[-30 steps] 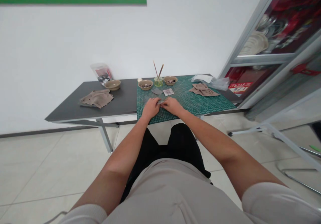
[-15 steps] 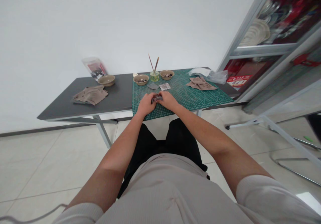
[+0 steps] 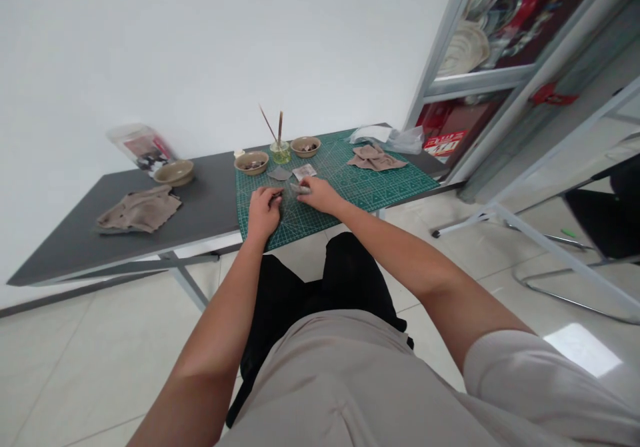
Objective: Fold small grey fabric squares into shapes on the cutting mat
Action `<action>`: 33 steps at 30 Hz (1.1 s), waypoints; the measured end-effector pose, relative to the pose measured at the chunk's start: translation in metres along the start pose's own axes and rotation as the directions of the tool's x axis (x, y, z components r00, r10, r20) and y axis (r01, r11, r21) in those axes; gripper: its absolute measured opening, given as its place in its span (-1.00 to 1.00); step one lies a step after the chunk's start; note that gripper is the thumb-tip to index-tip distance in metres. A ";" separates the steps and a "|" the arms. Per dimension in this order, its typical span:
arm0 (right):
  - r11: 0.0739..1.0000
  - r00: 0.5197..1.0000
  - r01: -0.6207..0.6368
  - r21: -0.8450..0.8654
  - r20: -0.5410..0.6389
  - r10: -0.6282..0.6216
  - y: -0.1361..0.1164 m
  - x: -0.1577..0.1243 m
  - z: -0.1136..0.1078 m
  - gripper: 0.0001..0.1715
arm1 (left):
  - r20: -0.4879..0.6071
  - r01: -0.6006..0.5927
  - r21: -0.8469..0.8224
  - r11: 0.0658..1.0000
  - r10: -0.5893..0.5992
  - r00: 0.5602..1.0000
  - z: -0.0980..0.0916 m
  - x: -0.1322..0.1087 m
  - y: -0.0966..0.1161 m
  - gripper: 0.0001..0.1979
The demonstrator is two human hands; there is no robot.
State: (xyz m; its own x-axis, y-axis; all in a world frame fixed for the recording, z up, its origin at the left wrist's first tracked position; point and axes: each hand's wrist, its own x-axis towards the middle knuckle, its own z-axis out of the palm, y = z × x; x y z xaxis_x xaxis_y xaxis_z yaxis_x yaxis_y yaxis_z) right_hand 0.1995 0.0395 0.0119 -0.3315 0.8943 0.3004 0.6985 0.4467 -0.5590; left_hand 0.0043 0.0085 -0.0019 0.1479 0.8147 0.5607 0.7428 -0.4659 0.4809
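Head view shows my left hand (image 3: 263, 212) and right hand (image 3: 320, 195) now drawn apart above the green cutting mat (image 3: 380, 183), my left fingers closed on a small dark piece (image 3: 276, 195), my right pinching a small grey piece (image 3: 300, 189), both too small to identify.

Left fingers (image 3: 271, 198): a small dark bit (image 3: 276, 195) at their tips, too small to tell what it is.
Right fingers (image 3: 306, 189): a small gray bit (image 3: 299, 188) at their tips, partly hidden, its shape unclear.
Beyond the fingers: two bowls (image 3: 251, 163) (image 3: 305, 145), contents too small to tell; a white packet (image 3: 304, 171), print unreadable.
Far left of the fingers: a clear bag (image 3: 140, 148), contents blurred.
Far right of the fingers: a glass cabinet (image 3: 465, 53), cut off by the top edge, its contents blurred.
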 end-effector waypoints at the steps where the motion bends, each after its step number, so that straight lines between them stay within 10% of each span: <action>1: 0.999 0.999 -0.028 0.031 -0.033 0.029 0.005 -0.001 -0.006 -0.70 | -0.002 0.020 -0.010 1.000 -0.020 1.000 0.000 0.000 0.000 -0.75; 7: 0.969 0.952 -0.174 -0.178 -0.284 0.118 0.045 0.005 -0.044 -0.65 | 0.016 0.135 -0.058 0.989 -0.134 0.991 -0.001 0.000 0.002 -0.76; 25: 0.858 0.949 -0.303 -0.415 -0.211 0.233 0.048 0.044 -0.018 -0.55 | 0.067 0.258 -0.112 0.960 -0.251 0.966 -0.006 -0.003 0.008 -0.81; 33: 0.955 0.999 -0.011 -0.296 0.035 0.023 0.019 0.049 0.006 -0.31 | 0.091 0.230 -0.103 0.968 -0.221 0.971 -0.006 -0.004 0.008 -0.83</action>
State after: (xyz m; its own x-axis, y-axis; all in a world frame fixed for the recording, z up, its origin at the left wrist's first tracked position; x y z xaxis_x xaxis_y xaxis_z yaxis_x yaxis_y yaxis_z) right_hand 0.1926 0.0917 0.0117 -0.3376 0.9046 0.2601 0.8586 0.4092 -0.3088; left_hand 0.0054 -0.0006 0.0032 0.0391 0.9254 0.3770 0.6856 -0.2993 0.6636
